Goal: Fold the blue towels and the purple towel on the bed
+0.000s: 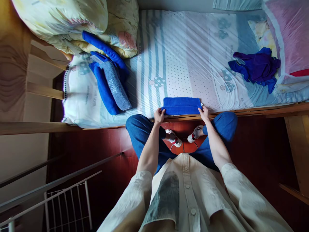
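Left fingers (pixel 162 112): clamped onto folded blue towel (pixel 181 105), left end, mid-frame.
Right fingers (pixel 201 111): pinched right end.
Purple cloth (pixel 263 67): lay upper right.

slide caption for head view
Left hand and right hand hold opposite ends of a folded blue towel at the edge of the bed.

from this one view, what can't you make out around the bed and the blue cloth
In the head view:
Underside of the blue cloth: hidden by its upper layers
White speck beside the right hand: too small to name
Yellow quilt: cut off by the top edge
Pink bedding: cut off by the right edge
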The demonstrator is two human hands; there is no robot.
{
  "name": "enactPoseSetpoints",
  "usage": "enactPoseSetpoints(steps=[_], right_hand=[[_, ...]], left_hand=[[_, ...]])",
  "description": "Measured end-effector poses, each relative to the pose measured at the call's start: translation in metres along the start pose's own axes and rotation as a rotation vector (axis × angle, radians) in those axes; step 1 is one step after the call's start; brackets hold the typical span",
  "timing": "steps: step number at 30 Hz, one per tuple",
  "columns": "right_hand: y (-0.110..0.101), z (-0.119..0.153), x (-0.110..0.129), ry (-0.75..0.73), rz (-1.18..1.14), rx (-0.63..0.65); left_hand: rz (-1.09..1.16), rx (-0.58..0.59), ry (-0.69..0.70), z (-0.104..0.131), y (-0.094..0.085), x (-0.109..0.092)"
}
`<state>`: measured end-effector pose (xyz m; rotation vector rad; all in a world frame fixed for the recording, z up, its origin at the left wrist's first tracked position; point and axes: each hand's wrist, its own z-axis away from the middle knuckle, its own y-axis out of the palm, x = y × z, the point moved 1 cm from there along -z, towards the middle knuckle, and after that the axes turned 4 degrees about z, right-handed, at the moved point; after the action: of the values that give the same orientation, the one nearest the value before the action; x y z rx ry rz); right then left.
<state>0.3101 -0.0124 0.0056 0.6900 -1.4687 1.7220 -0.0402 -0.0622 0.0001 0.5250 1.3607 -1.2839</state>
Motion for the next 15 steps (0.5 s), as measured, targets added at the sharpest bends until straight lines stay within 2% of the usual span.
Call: enactPoseSetpoints(steps=[6,15], right_hand=[[0.0,0.001,0.002,0.05,0.064,-0.009],[0.003,-0.005,0.0,0.116,0.104,-0.002]], left_hand=[[-0.116,-0.045,-0.038,-0.004,0.002,0.007],[-0.124,-0.059,-0.063,-0.01,0.007,0.014]])
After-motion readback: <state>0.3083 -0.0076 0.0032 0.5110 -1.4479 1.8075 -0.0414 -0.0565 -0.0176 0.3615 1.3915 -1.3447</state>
